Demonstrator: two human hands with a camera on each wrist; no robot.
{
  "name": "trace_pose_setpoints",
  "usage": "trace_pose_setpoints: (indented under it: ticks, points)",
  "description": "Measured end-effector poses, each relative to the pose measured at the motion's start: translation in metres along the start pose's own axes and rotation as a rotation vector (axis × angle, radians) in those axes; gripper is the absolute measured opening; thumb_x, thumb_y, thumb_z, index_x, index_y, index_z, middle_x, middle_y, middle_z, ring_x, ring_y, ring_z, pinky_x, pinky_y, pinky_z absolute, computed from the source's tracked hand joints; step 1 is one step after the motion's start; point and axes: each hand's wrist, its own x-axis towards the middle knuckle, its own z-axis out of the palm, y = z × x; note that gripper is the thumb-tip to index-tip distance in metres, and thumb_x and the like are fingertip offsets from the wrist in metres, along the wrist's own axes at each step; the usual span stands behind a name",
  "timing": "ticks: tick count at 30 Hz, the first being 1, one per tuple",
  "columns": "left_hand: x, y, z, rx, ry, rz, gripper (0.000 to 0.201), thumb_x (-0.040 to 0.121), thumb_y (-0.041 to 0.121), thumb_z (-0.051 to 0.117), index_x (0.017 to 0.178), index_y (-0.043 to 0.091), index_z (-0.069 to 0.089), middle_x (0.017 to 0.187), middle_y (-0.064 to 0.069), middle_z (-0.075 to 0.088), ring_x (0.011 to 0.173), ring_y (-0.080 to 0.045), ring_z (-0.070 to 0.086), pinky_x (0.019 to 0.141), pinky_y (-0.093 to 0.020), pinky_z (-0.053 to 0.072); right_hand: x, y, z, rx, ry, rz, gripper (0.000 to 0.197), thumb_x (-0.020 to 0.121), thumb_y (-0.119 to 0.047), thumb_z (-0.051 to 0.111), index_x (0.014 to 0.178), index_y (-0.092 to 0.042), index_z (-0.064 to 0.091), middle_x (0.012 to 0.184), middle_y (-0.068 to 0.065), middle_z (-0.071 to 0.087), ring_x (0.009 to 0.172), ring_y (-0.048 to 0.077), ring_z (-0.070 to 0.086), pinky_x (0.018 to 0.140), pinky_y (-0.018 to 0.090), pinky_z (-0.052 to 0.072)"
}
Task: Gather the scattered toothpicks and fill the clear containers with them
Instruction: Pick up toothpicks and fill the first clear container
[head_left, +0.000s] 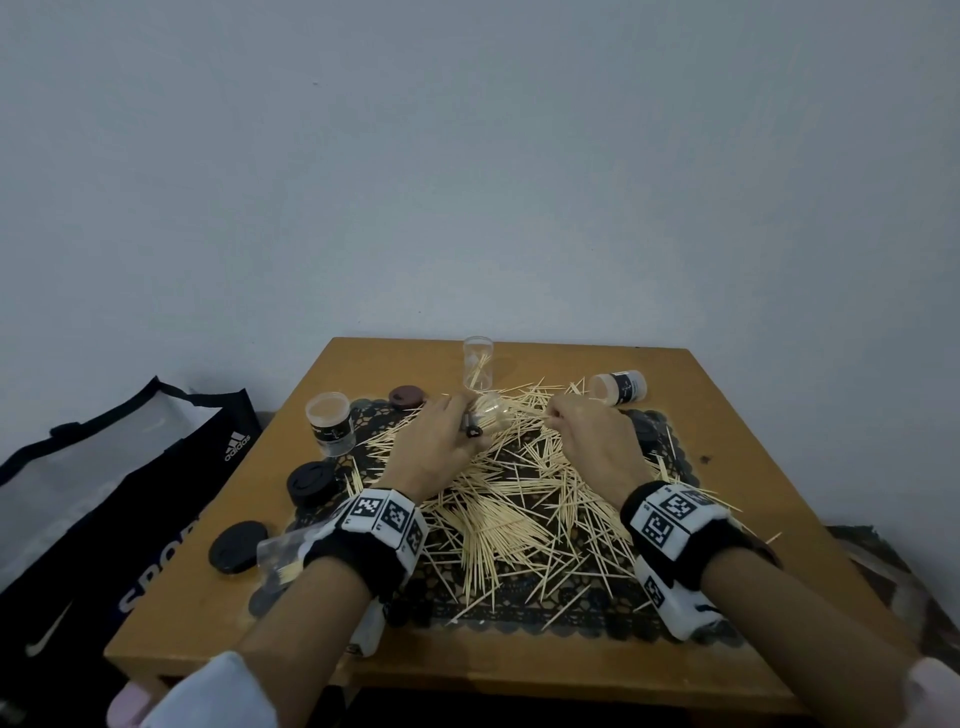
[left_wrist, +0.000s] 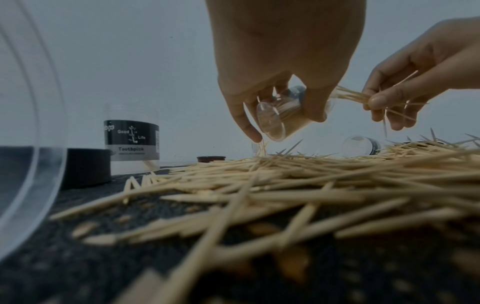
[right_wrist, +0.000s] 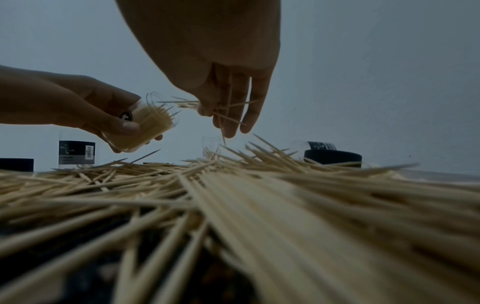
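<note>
A big heap of pale toothpicks (head_left: 519, 499) covers a dark lace mat (head_left: 519, 613) on the wooden table. My left hand (head_left: 441, 441) grips a clear container (left_wrist: 280, 117), tilted on its side above the heap and packed with toothpicks (right_wrist: 153, 121). My right hand (head_left: 587, 436) pinches a small bunch of toothpicks (left_wrist: 355, 96) right at that container's mouth (right_wrist: 161, 102). Some loose picks stick out between the right fingers (right_wrist: 233, 115).
A labelled container (head_left: 331, 423) stands at the left, a clear one (head_left: 479, 369) with a few picks at the back, another (head_left: 618, 387) lies on its side at right. Dark lids (head_left: 310, 483) (head_left: 238, 545) (head_left: 407, 396) sit on the left. A black sports bag (head_left: 104, 519) is beside the table.
</note>
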Motion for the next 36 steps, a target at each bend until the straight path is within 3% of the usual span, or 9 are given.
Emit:
trace_pose_setpoints:
  ticks: [5,9,15,18,22,26,31,36]
  points:
    - [-0.0002,-0.0021,0.0031,-0.008,-0.100,0.078,0.060,0.090,0.047,0.062,0.141,0.023,0.041,0.132,0.001,0.054,0.115,-0.016,0.050,0.096,-0.040,0.046,-0.0015,-0.0028,-0.0020,-0.067,-0.035,-0.123,0.009,0.098,-0.015,0.051,0.090,-0.015,0.056,0.084,-0.002,0.061,0.070,0.020,0.057,0.062,0.038,0.050]
    - [-0.0004,0.0013,0.0022,-0.001,-0.154,0.126,0.061,0.090,0.046,0.062,0.142,0.023,0.041,0.131,0.003,0.054,0.112,-0.012,0.048,0.093,-0.033,0.044,-0.0013,-0.0045,-0.0005,-0.070,0.035,-0.198,0.002,0.091,-0.012,0.062,0.090,-0.013,0.062,0.082,0.000,0.063,0.065,0.020,0.059,0.052,0.031,0.045]
    - [0.0004,0.0017,0.0039,-0.087,-0.195,0.155,0.057,0.090,0.049,0.062,0.137,0.021,0.046,0.111,0.003,0.060,0.094,-0.014,0.055,0.078,-0.031,0.045,-0.0036,-0.0071,-0.0049,0.132,0.079,-0.243,0.011,0.089,-0.010,0.063,0.100,-0.010,0.063,0.087,0.002,0.069,0.069,0.020,0.063,0.059,0.033,0.050]
    - [0.0010,0.0020,0.0048,-0.104,-0.221,0.173,0.057,0.090,0.048,0.061,0.136,0.020,0.046,0.105,0.003,0.060,0.090,-0.016,0.056,0.078,-0.034,0.047,-0.0033,-0.0074,-0.0055,0.175,0.049,-0.207,0.016,0.090,-0.013,0.062,0.106,-0.011,0.059,0.082,0.002,0.068,0.067,0.019,0.062,0.060,0.033,0.051]
    - [0.0016,0.0003,0.0072,-0.097,-0.225,0.163,0.056,0.091,0.049,0.060,0.136,0.020,0.045,0.100,0.004,0.057,0.087,-0.015,0.054,0.072,-0.031,0.043,-0.0028,-0.0069,-0.0057,0.232,0.063,-0.220,0.006,0.089,-0.009,0.063,0.091,-0.012,0.059,0.075,-0.002,0.064,0.064,0.015,0.056,0.058,0.033,0.048]
    - [0.0026,-0.0021,0.0087,-0.104,-0.190,0.146,0.052,0.090,0.050,0.060,0.133,0.023,0.047,0.100,0.008,0.056,0.085,-0.013,0.051,0.069,-0.029,0.036,-0.0011,-0.0056,-0.0035,0.299,0.045,-0.258,0.010,0.085,0.000,0.063,0.090,-0.008,0.067,0.084,0.001,0.066,0.074,0.015,0.059,0.068,0.026,0.046]
    - [0.0025,-0.0029,0.0079,-0.106,-0.141,0.095,0.054,0.090,0.049,0.061,0.134,0.023,0.046,0.108,0.004,0.060,0.089,-0.015,0.053,0.074,-0.031,0.039,-0.0005,-0.0059,-0.0011,0.282,-0.004,-0.265,0.036,0.078,0.014,0.055,0.106,-0.007,0.065,0.104,0.005,0.067,0.096,0.018,0.061,0.085,0.030,0.048]
    - [0.0026,-0.0020,0.0086,-0.124,-0.176,0.129,0.055,0.091,0.050,0.060,0.135,0.022,0.045,0.100,0.005,0.057,0.084,-0.014,0.052,0.071,-0.030,0.039,-0.0016,-0.0061,-0.0027,0.351,0.043,-0.211,0.029,0.084,0.007,0.059,0.107,-0.011,0.060,0.103,0.000,0.065,0.093,0.014,0.061,0.082,0.030,0.051]
